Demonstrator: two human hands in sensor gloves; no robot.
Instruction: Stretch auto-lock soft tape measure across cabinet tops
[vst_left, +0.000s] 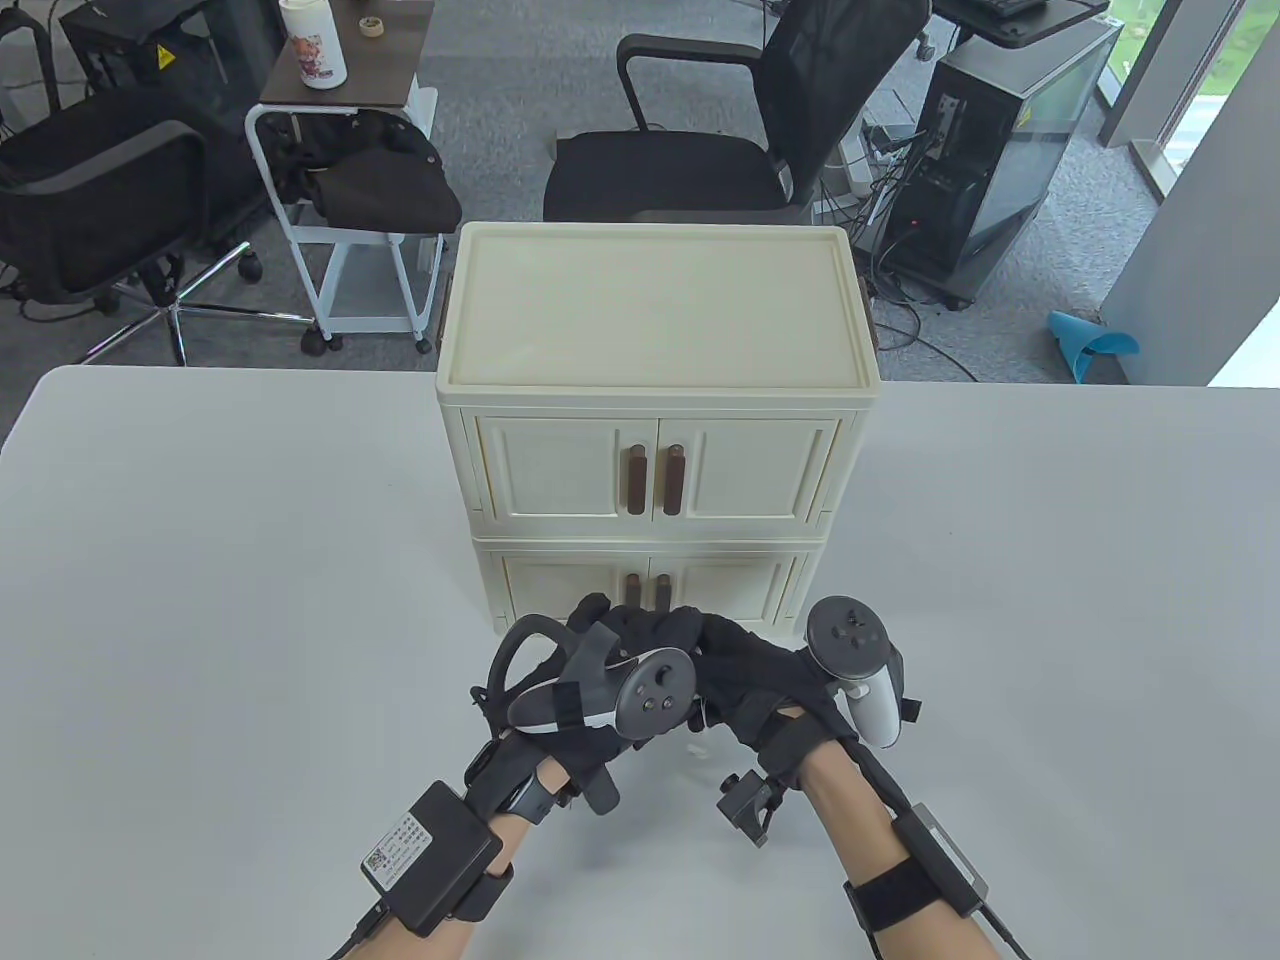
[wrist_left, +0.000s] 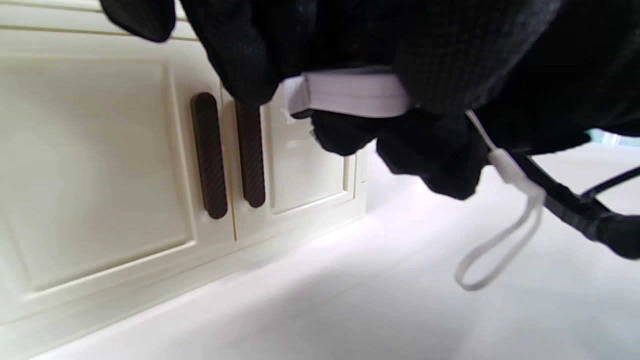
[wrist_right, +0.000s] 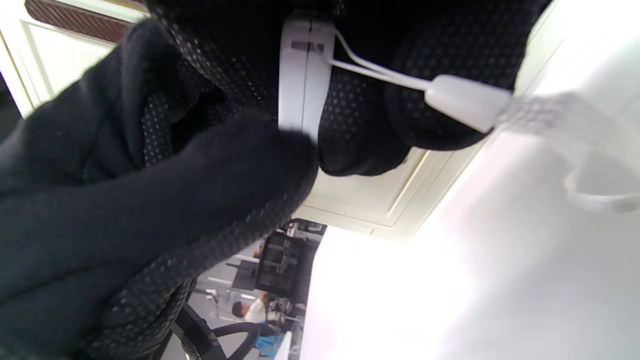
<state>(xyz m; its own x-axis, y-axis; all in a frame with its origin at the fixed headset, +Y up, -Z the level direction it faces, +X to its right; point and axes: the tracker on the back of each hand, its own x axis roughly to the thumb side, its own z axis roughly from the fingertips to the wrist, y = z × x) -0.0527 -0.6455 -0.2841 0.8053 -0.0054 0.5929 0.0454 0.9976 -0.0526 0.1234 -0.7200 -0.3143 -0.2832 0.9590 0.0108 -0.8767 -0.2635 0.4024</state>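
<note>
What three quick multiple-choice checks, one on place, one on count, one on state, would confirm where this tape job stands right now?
1. Where are both hands?
A. On the cabinet top
B. Low, before the lower cabinet doors
C. At the table's left edge

2. How many brown door handles show on the stacked cabinets in the table view?
A. Two
B. Four
C. Six

3. What state is the cabinet top in?
A. Tape stretched across it
B. No tape on it
C. Covered by a cloth

Answers: 1 B, the left hand and right hand meet below the lower doors. 2 B, two pairs on the cabinets. 3 B, the cabinet top carries no tape; the white tape measure sits between the gloves.
</note>
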